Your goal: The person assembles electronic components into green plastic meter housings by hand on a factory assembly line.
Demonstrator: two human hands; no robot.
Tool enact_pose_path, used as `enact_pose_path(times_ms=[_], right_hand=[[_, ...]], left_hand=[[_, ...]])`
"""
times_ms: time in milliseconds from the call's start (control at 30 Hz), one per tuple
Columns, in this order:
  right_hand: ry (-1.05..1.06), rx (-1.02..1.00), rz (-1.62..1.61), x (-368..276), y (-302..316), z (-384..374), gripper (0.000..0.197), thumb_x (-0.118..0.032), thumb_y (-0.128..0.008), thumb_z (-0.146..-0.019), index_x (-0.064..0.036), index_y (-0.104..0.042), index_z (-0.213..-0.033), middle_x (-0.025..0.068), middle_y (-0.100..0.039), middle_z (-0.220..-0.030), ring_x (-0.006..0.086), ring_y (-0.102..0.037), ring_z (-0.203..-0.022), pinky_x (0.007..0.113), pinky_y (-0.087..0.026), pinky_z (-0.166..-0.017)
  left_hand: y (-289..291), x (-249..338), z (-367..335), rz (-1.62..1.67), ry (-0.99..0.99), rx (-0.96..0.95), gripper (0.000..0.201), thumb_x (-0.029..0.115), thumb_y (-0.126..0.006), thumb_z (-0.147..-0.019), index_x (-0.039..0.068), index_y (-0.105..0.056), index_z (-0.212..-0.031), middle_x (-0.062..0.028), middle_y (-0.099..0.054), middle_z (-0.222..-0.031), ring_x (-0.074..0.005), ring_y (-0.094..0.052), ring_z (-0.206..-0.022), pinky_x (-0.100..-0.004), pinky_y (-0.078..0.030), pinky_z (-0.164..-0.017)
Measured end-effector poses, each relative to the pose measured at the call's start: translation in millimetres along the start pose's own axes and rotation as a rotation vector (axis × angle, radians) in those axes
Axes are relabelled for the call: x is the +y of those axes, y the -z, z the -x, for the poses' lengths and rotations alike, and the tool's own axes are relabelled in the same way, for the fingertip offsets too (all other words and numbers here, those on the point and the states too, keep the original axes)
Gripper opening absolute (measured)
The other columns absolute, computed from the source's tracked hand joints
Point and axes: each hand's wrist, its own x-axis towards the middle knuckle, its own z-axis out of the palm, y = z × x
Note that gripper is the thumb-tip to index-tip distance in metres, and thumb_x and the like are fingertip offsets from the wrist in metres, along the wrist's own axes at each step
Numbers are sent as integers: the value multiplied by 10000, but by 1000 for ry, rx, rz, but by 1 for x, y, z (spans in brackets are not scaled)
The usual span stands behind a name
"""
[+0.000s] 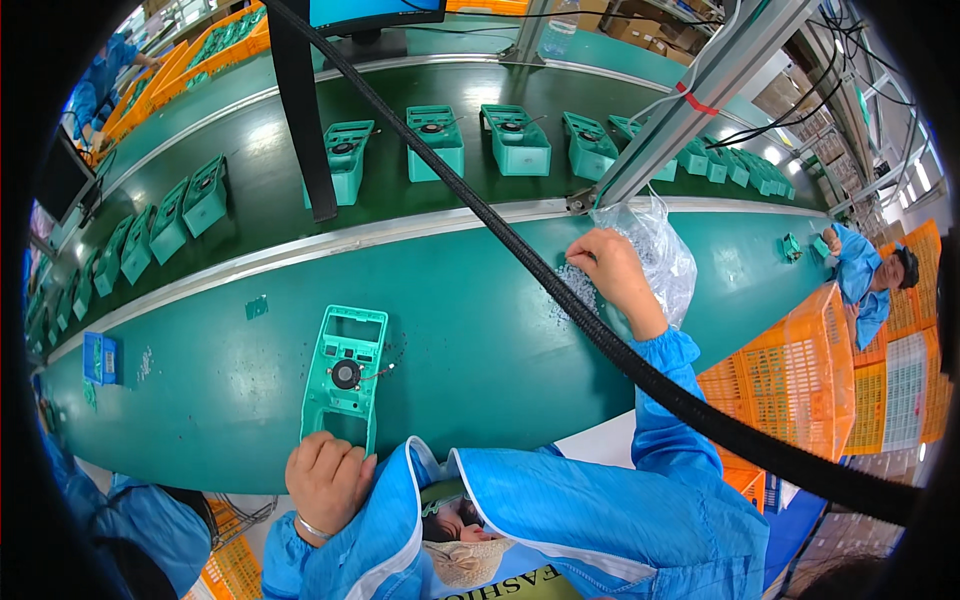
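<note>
Housing point(350, 403) on table point(480, 370), small parts point(580, 281) to right

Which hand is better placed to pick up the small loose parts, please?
Probably the right hand: its fingers are close to the small loose parts. The left hand is farther away, holding the green housing.

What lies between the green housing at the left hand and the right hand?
In the head view: mostly bare green tabletop, dark specks beside the housing; nearer the right hand, loose small parts and a black cable crossing the picture.

Green housing point(343, 400) flat, black fan point(345, 374) inside; small parts point(577, 281) heaped.
</note>
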Motion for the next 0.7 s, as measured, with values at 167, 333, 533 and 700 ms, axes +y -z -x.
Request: enact_pose_path(times_ms=[167,333,533,700], right_hand=[[29,-26,105,-1,-8,-7,32,-148,-737,-838,-124,-749,-820,61,-683,-849,315,-632,-909,453,-472,-798],[96,66,164,-10,-18,-10,30,-162,-746,-835,-142,-738,-813,33,-674,-862,291,-628,-925,443,-460,-800],[90,85,-10,-6,-17,-11,50,-146,-783,-807,-116,-754,-835,38,-705,-875,301,-641,-911,453,-471,-780],[94,103,0,-7,-17,-11,60,-139,-793,-799,-118,-757,-841,40,-712,-871,304,-642,-893,456,-478,-756]], left_hand=[[1,-1,2,0,5,2,223,120,-817,-678,51,-670,-831,-83,-627,-875,-320,-624,-870,-438,-511,-722],[2,-4,4,4,8,-8,221,122,-816,-680,52,-671,-832,-80,-627,-875,-317,-624,-875,-436,-508,-713],[3,-9,5,-2,2,-12,224,125,-817,-677,55,-670,-831,-77,-628,-875,-318,-625,-877,-437,-509,-711],[5,-12,5,-3,-3,-14,222,129,-818,-681,57,-670,-831,-77,-629,-875,-319,-627,-880,-437,-513,-715]])
